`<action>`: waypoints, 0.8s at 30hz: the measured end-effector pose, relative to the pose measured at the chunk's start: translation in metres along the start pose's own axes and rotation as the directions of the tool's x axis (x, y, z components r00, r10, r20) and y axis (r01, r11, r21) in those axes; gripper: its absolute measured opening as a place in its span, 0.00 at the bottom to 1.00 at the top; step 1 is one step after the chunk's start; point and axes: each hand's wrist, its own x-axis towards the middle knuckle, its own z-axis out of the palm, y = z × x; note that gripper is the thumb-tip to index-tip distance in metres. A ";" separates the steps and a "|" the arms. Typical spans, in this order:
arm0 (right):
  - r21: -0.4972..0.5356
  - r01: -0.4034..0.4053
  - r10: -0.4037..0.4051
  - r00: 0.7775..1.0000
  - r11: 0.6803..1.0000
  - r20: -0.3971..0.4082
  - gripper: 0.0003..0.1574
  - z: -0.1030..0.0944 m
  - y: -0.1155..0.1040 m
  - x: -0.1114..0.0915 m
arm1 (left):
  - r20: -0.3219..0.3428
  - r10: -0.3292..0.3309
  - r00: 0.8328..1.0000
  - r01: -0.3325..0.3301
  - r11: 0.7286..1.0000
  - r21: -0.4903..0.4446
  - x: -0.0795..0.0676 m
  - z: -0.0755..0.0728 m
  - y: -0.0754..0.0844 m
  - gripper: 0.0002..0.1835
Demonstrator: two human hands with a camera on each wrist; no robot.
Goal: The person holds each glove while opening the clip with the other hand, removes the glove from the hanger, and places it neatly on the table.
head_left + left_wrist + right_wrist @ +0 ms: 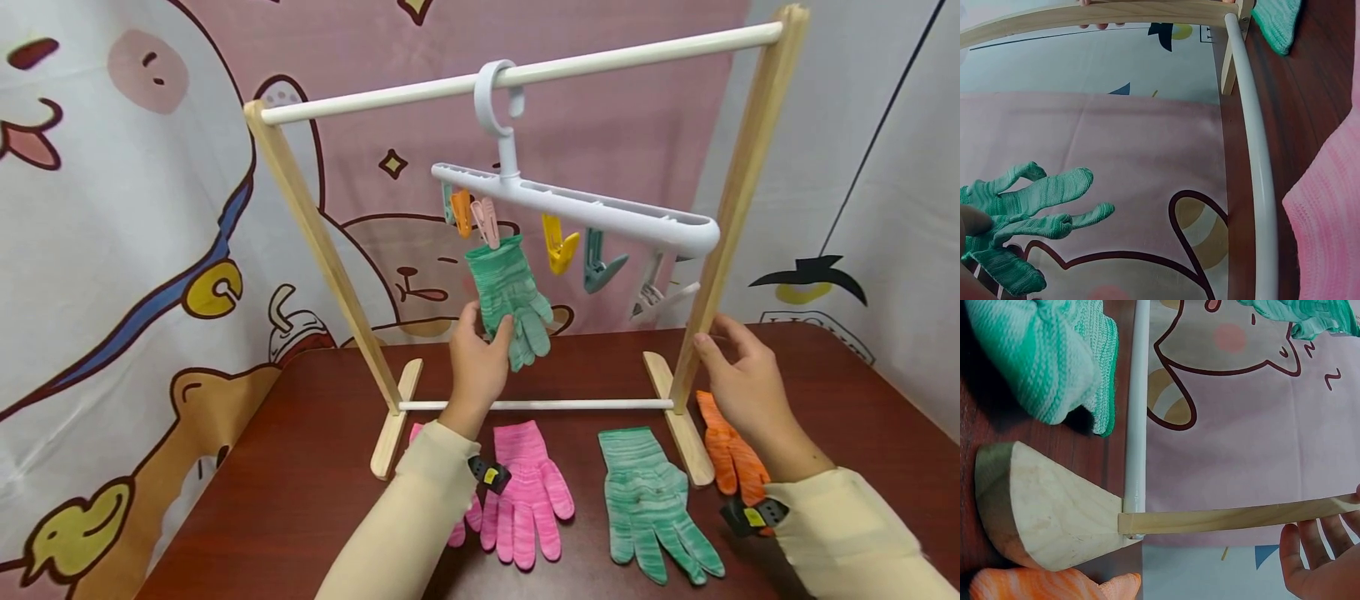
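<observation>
My left hand (480, 358) pinches a green knit glove (510, 292) by its side, thumb in front and fingers behind. The glove hangs fingers-down, its cuff at a pink clothespin (486, 223) on a white clip hanger (600, 208). In the left wrist view, the glove's fingers (1054, 194) stick out past the thumb. My right hand (742, 375) holds the right wooden post (738, 217) of the drying rack, thumb on one side and fingers on the other. The right wrist view shows those fingertips against the post (1241, 515).
Orange (461, 212), yellow (558, 243), blue-grey (598, 260) and white clothespins (660, 292) hang from the hanger, hooked over the rack's top bar (637, 58). Pink gloves (525, 492), another green glove (648, 500) and an orange glove (731, 450) lie on the brown table (255, 500).
</observation>
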 end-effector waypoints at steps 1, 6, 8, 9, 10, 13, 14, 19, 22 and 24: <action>0.000 0.001 -0.001 1.000 1.000 0.000 0.31 0.000 0.000 0.000 | 0.004 -0.001 1.000 0.001 1.000 0.001 -0.001 0.000 0.000 0.16; -0.004 -0.003 0.003 1.000 1.000 0.001 0.31 -0.001 0.002 0.000 | 0.010 -0.008 1.000 0.008 1.000 0.013 -0.006 -0.002 0.001 0.14; -0.011 -0.007 0.007 1.000 1.000 0.001 0.32 -0.001 0.002 0.000 | 0.006 -0.016 1.000 0.016 1.000 0.012 -0.008 -0.003 0.002 0.14; -0.014 -0.008 0.008 1.000 1.000 0.002 0.32 -0.001 0.002 0.000 | 0.003 -0.017 1.000 0.017 1.000 0.011 -0.010 -0.003 0.003 0.13; -0.016 -0.011 0.011 1.000 1.000 0.003 0.32 -0.001 0.002 0.000 | 0.001 -0.019 1.000 0.019 1.000 0.012 -0.012 -0.003 0.003 0.13; -0.023 -0.013 0.013 1.000 1.000 0.002 0.32 -0.001 0.001 0.000 | 0.006 -0.025 1.000 0.024 0.999 0.022 -0.016 -0.004 0.004 0.13; -0.023 -0.013 0.013 1.000 1.000 0.001 0.32 -0.001 0.001 0.000 | 0.007 -0.024 1.000 0.024 0.999 0.025 -0.017 -0.004 0.004 0.12; -0.014 -0.008 0.009 1.000 1.000 0.007 0.32 -0.001 0.001 -0.001 | 0.025 -0.032 0.999 0.032 0.999 0.022 -0.023 -0.004 0.006 0.12; -0.012 -0.007 0.007 1.000 1.000 0.011 0.32 -0.001 0.001 -0.001 | 0.025 -0.032 0.999 0.031 0.999 0.017 -0.024 -0.004 0.008 0.12; -0.013 -0.009 0.009 1.000 1.000 0.011 0.32 -0.002 0.001 -0.001 | 0.024 -0.027 0.999 0.027 1.000 0.015 -0.024 -0.004 0.009 0.12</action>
